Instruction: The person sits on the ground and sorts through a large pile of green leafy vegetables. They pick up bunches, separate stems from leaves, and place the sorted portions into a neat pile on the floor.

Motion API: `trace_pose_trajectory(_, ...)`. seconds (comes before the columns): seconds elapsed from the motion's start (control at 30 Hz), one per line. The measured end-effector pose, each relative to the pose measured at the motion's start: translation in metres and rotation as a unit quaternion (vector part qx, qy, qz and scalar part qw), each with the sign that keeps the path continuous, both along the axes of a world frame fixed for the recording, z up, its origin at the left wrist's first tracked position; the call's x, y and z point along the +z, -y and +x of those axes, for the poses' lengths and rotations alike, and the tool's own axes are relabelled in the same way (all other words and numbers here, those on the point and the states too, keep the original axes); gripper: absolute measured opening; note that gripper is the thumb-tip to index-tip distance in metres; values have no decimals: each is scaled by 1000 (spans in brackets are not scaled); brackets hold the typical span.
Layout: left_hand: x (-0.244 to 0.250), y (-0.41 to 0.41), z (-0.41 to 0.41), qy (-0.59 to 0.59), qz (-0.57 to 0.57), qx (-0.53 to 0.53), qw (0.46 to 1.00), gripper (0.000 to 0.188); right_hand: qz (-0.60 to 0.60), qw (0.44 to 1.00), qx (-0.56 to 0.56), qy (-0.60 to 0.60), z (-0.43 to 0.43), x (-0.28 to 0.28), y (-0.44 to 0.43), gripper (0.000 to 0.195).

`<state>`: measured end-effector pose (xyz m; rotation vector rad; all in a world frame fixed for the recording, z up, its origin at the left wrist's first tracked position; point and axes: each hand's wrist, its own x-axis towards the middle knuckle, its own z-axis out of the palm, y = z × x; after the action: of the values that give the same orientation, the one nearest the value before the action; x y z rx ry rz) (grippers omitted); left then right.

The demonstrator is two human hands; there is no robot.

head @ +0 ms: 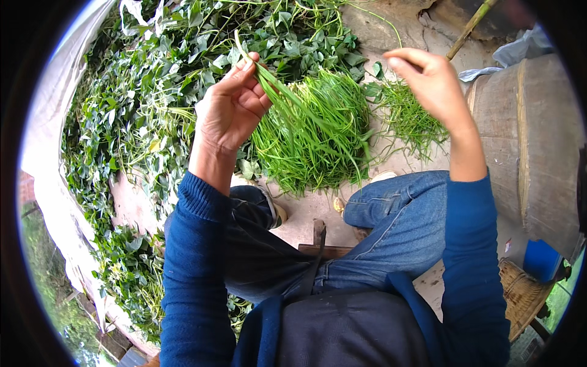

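Observation:
My left hand (236, 98) pinches a few long green leaf stalks (293, 98), probably garlic chives, near their pale ends. Their blades hang to the right over a big heap of the same greens (316, 137) on the floor. My right hand (426, 78) is raised above a smaller scatter of thin green trimmings (408, 114). Its thumb and index finger are close together, and whether anything thin lies between them cannot be made out. A slender vine stem (383, 19) runs down to behind or against that hand.
Leafy vines (137, 101) are piled on the left and at the back. A large round wooden container (527, 137) stands at right, near a stick (470, 30) and plastic sheet (523, 48). A woven basket (523, 293) and blue object (541, 261) are lower right. White sheeting (50, 151) hangs left.

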<state>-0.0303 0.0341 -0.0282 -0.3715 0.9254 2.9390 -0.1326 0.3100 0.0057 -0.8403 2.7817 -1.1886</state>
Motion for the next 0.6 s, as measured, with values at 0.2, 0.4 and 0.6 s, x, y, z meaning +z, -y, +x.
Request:
trace_pose_trajectory(0.2,2,-14,2,-30,2,-62,998,18,-183,964,133,139,38,-8,49,24)
trace_pose_trajectory(0.4,12,-34,5,-11,-85,-64,994,16,-189,952,107,214,55,-1,65,22)
trace_pose_trajectory(0.6,11,-35,5,-1,-122,-47,991,18,-115,983,93,112,55,-5,62,19)
